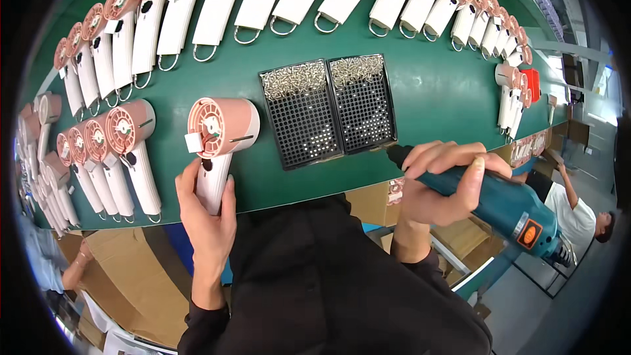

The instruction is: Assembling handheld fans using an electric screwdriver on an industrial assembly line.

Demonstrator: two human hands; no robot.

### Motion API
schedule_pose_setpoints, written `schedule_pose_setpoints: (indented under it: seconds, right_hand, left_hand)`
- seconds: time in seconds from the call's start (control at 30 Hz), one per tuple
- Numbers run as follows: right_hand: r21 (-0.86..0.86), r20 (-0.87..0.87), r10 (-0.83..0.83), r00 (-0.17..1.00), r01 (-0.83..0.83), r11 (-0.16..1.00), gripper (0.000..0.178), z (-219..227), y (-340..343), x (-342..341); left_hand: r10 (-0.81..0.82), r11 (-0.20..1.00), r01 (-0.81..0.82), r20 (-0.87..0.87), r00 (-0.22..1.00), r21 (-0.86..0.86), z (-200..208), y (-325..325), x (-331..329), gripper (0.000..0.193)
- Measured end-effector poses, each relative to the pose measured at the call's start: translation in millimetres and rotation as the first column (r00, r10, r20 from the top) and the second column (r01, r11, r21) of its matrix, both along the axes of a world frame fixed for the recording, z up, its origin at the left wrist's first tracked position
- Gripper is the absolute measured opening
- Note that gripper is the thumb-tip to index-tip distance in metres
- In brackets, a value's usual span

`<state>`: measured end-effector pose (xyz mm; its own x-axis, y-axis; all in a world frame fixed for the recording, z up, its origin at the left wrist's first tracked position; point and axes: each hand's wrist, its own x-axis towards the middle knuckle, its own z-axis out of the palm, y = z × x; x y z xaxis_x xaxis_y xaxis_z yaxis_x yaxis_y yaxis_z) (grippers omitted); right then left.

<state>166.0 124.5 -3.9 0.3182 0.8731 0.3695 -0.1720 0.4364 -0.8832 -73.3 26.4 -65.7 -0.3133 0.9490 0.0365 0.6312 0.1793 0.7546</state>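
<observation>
Left hand [209,227]: clamped on the white handle of a pink-and-white fan [240,125], fingers on one side and thumb on the other. The fan is at the near side of the green desk [434,105], left of the trays. Gripping low appears to leave its round, open face unobstructed; that face is turned leftward, showing the ribbed inside and a small white block [193,142] at the rim.

Right hand [434,198]: closed round a blue electric screwdriver [509,207], its dark nose directed left, near the lower corner of the right-hand tray [360,108]. The bit is not distinguishable at this angle, so contact with the tray cannot be confirmed.

The right-hand tray and the left-hand tray [292,121] sit side by side between the hands, presumably for easy reach from either. Loose screws [299,80] are heaped at their far ends (the holed areas are only partly filled).

Along the far side stands a curved row of fans [220,10], handles and metal loops toward the person, an arrangement that probably eases picking up. A further group of fans [131,128] lies at left, similarly aligned.
</observation>
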Motion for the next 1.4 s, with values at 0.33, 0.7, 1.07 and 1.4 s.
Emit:
schedule_pose_setpoints:
  seconds: [0.33,0.7,1.07,1.4]
  right_hand:
    - [-0.025,0.111,0.022,0.994,-0.019,1.0,0.017,-9.2,0.0,2.0]
    - [-0.026,0.131,0.06,0.989,-0.057,0.998,0.016,-19.9,2.2,-0.1]
    - [0.076,0.083,-0.105,0.991,0.099,0.992,0.024,17.4,-5.7,-17.9]
    - [0.214,0.076,0.381,0.921,-0.388,0.896,0.027,36.6,-14.6,-107.4]
  left_hand:
    - [-0.034,0.999,0.029,-0.179,0.983,-0.027,3.2,-4.0,-4.1,0.061]
    - [-0.067,0.995,0.053,-0.184,0.981,-0.082,16.1,0.5,-8.9,0.066]
    - [-0.285,0.953,0.262,-0.15,0.947,-0.154,26.0,-1.3,-20.2,0.066]
    - [-0.334,0.941,0.316,-0.194,0.922,-0.12,15.6,-19.0,-20.6,0.068]
